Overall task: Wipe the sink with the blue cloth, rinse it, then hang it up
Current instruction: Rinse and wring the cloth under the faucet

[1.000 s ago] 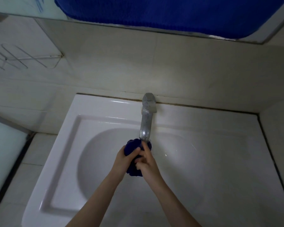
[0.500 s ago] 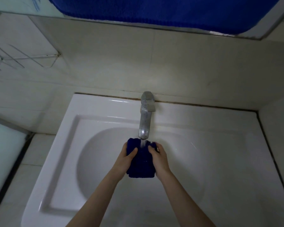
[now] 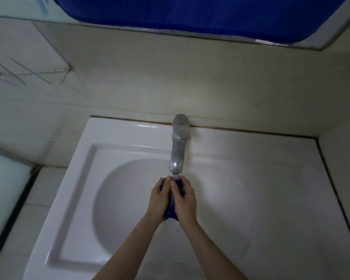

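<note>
Rinse step in hand. You squeeze blue cloth (image 3: 171, 212) between left hand (image 3: 159, 197) and right hand (image 3: 185, 198), both curled round it, under running tap (image 3: 177, 152), over sink (image 3: 129, 199) basin. Next, likely: wring out, shut tap, find hanging spot.

Forearms reaching forward; left hand (image 3: 159, 197), right hand (image 3: 186, 196) side by side, fingers curled round blue cloth (image 3: 170, 214).
</note>
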